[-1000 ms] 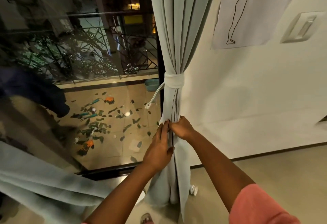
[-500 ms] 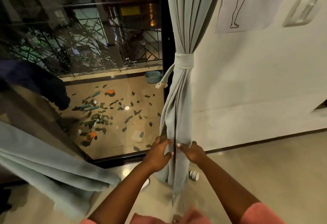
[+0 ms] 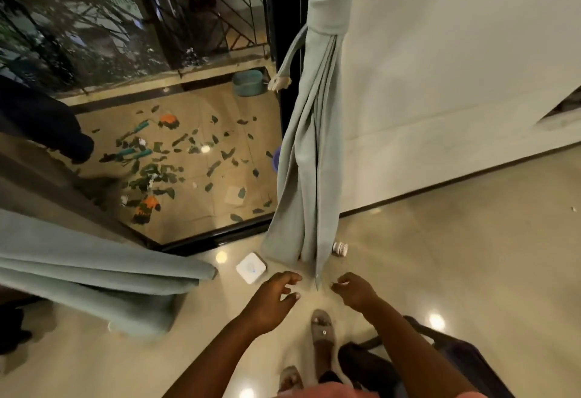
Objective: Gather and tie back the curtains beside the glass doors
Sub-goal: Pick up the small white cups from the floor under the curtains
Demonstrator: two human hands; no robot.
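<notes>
We look down on a polished cream floor that meets a pale wall on the right and the glass doors on the left. Against the dark door frame hangs the grey-green curtain, bunched into one narrow column and bound high up by a tieback of the same cloth; the tieback's loose end dangles to the left of the curtain. The curtain's lower edge reaches the floor just above our hands. A second curtain, not gathered, sweeps in from the left edge and lies in thick folds low across the floor.

Beyond the glass, the balcony tiles are strewn with green leaves and a couple of orange scraps. A teal tub stands by the balcony kerb; we cannot tell what is in it. A purple basin peeks out from behind the curtain, its contents hidden.

Our left hand hangs just left of the curtain's bottom tip, fingers loosely spread and holding nothing. Our right hand hangs just right of the tip, fingers loosely curled, also holding nothing. Neither touches the cloth.

A white square device lies on the floor beside the left hand, and a small white jar lies on its side at the curtain's right foot. A sandalled foot shows between our forearms.
</notes>
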